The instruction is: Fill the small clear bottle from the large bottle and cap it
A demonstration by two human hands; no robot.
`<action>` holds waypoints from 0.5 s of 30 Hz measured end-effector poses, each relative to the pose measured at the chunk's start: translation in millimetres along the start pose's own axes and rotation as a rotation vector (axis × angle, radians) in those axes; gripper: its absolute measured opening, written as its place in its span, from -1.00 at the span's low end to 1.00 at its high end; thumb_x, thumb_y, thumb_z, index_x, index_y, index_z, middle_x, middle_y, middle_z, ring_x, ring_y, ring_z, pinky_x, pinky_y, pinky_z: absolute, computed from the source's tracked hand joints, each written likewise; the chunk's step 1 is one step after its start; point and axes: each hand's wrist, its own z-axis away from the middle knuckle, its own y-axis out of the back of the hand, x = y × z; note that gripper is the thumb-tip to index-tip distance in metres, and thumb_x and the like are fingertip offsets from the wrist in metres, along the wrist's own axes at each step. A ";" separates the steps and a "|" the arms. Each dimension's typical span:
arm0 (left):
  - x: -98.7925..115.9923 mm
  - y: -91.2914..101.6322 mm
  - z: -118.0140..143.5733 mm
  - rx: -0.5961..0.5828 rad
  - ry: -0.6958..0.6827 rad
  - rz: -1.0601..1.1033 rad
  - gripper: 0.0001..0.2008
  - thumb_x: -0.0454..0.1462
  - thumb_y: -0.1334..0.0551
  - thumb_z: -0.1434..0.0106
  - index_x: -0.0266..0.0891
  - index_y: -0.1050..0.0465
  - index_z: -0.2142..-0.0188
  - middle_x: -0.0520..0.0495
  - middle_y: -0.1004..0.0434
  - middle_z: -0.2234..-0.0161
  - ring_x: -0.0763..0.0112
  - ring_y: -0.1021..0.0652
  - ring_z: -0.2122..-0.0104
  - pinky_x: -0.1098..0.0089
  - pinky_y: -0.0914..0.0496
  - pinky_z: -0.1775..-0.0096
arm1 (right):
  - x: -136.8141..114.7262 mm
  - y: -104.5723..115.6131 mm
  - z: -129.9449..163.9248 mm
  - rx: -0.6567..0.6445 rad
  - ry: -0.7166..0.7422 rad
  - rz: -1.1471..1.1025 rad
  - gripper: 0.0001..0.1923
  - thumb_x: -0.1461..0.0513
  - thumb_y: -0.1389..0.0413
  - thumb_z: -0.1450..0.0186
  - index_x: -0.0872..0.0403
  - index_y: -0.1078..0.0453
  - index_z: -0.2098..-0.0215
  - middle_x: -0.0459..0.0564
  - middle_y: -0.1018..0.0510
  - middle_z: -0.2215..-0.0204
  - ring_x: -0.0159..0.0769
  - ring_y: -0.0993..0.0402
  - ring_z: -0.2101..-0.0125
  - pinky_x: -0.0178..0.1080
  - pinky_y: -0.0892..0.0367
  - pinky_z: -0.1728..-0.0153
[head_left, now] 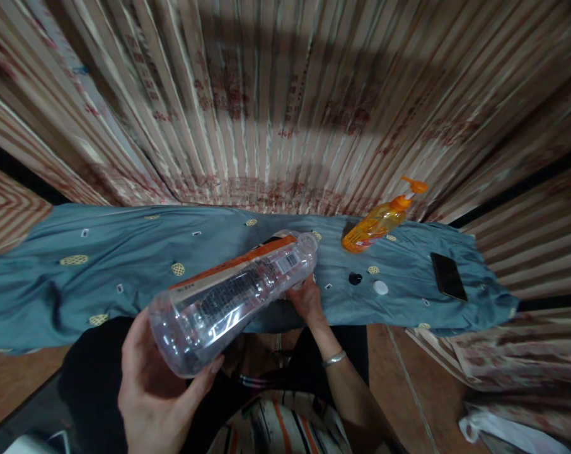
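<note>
A large clear plastic bottle (233, 302) with an orange-edged label lies tilted between my hands, its uncapped-looking neck pointing up and to the right. My left hand (157, 378) grips the wide base, with the thumb along its near side. Around the neck end, my right hand (307, 296) holds the bottle from beneath; most of its fingers are hidden behind it. A silver bracelet (334, 359) circles my right wrist. To the right of the bottle, a black cap (355, 279) and a white cap-like disc (380, 287) rest on the cloth.
A teal patterned cloth (138, 233) covers the long narrow table. An orange pump bottle (375, 226) stands at the back right, and a dark phone (449, 276) lies near the right end. Pleated curtains (266, 113) hang directly behind.
</note>
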 end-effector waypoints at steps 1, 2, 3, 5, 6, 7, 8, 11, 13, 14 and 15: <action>0.3 -0.4 -0.4 0.002 0.011 -0.001 -0.06 -0.13 -0.78 0.18 0.06 -0.71 -0.26 -0.09 -0.82 -0.18 -0.09 -0.80 -0.12 0.09 -0.78 -0.06 | 0.0 0.2 0.0 -0.001 -0.002 -0.001 -0.40 0.17 -0.40 -0.28 0.14 -0.53 -0.26 0.37 -0.81 -0.03 0.32 -0.81 -0.07 0.28 -0.76 -0.09; 0.6 -1.0 -0.7 0.005 0.018 0.002 -0.04 -0.11 -0.78 0.20 0.06 -0.71 -0.26 -0.08 -0.82 -0.18 -0.11 -0.80 -0.12 0.08 -0.79 -0.05 | -0.1 0.5 0.1 -0.001 -0.001 -0.005 -0.40 0.18 -0.41 -0.28 0.14 -0.53 -0.26 0.37 -0.81 -0.04 0.31 -0.81 -0.08 0.28 -0.76 -0.10; 0.8 -1.5 -1.0 0.007 0.018 0.005 -0.03 -0.10 -0.79 0.22 0.07 -0.71 -0.26 -0.08 -0.82 -0.18 -0.11 -0.80 -0.11 0.09 -0.78 -0.05 | -0.2 0.7 0.3 0.000 0.002 -0.010 -0.40 0.18 -0.41 -0.28 0.13 -0.54 -0.26 0.36 -0.81 -0.05 0.30 -0.82 -0.07 0.27 -0.76 -0.10; 0.9 -2.2 -1.5 0.005 0.019 0.011 -0.02 -0.09 -0.79 0.22 0.05 -0.71 -0.28 -0.08 -0.82 -0.19 -0.07 -0.80 -0.11 0.15 -0.78 -0.03 | -0.7 1.1 0.6 0.001 0.008 -0.015 -0.41 0.18 -0.41 -0.28 0.12 -0.54 -0.25 0.34 -0.82 -0.04 0.28 -0.82 -0.06 0.24 -0.77 -0.10; 0.8 -2.1 -1.7 0.009 0.015 0.019 0.00 -0.09 -0.80 0.23 0.03 -0.71 -0.27 -0.09 -0.82 -0.18 -0.07 -0.80 -0.11 0.18 -0.77 -0.02 | -1.1 1.3 0.8 0.001 0.010 -0.013 -0.42 0.19 -0.42 -0.28 0.12 -0.54 -0.25 0.33 -0.82 -0.03 0.27 -0.82 -0.06 0.23 -0.77 -0.09; 0.7 -1.7 -2.0 0.008 0.018 0.022 0.01 -0.09 -0.80 0.24 0.01 -0.70 -0.27 -0.10 -0.82 -0.18 -0.07 -0.80 -0.11 0.18 -0.77 -0.02 | -1.6 1.6 0.9 0.001 0.010 -0.012 -0.43 0.19 -0.42 -0.29 0.11 -0.55 -0.24 0.32 -0.82 -0.02 0.27 -0.83 -0.06 0.23 -0.78 -0.08; 0.7 -0.9 -2.4 0.010 0.019 0.024 0.01 -0.10 -0.81 0.25 0.00 -0.70 -0.27 -0.11 -0.82 -0.18 -0.08 -0.80 -0.11 0.18 -0.77 -0.02 | -2.1 1.9 1.0 0.001 0.011 -0.012 -0.43 0.19 -0.42 -0.29 0.11 -0.55 -0.24 0.32 -0.82 -0.02 0.28 -0.83 -0.06 0.23 -0.78 -0.08; 1.5 1.9 -3.6 -0.020 0.030 0.011 -0.01 -0.15 -0.80 0.23 0.04 -0.69 -0.27 -0.11 -0.81 -0.19 -0.14 -0.80 -0.13 0.10 -0.78 -0.04 | -3.4 3.0 1.0 -0.007 0.013 -0.018 -0.43 0.21 -0.44 -0.28 0.12 -0.55 -0.24 0.33 -0.81 -0.02 0.29 -0.82 -0.07 0.24 -0.78 -0.09; 2.5 2.6 -4.3 -0.036 0.034 -0.006 -0.04 -0.19 -0.78 0.19 0.07 -0.69 -0.27 -0.10 -0.81 -0.19 -0.15 -0.81 -0.12 0.08 -0.79 -0.03 | -3.7 3.3 0.8 -0.013 0.006 -0.015 -0.42 0.22 -0.44 -0.29 0.14 -0.54 -0.25 0.34 -0.81 -0.02 0.30 -0.82 -0.07 0.24 -0.78 -0.09; 3.0 2.4 -4.5 -0.030 0.032 -0.005 -0.04 -0.19 -0.78 0.20 0.07 -0.69 -0.27 -0.10 -0.81 -0.18 -0.15 -0.81 -0.11 0.08 -0.79 -0.01 | -3.6 3.2 0.6 -0.015 0.001 -0.011 -0.42 0.22 -0.44 -0.29 0.15 -0.54 -0.25 0.35 -0.81 -0.02 0.30 -0.82 -0.07 0.24 -0.78 -0.08; 3.4 2.0 -4.5 -0.017 0.033 0.001 -0.02 -0.17 -0.79 0.22 0.06 -0.70 -0.27 -0.10 -0.82 -0.17 -0.14 -0.81 -0.10 0.09 -0.79 0.00 | -3.3 3.0 0.5 -0.013 -0.001 -0.008 -0.41 0.21 -0.44 -0.29 0.15 -0.54 -0.26 0.35 -0.81 -0.02 0.30 -0.82 -0.07 0.25 -0.78 -0.08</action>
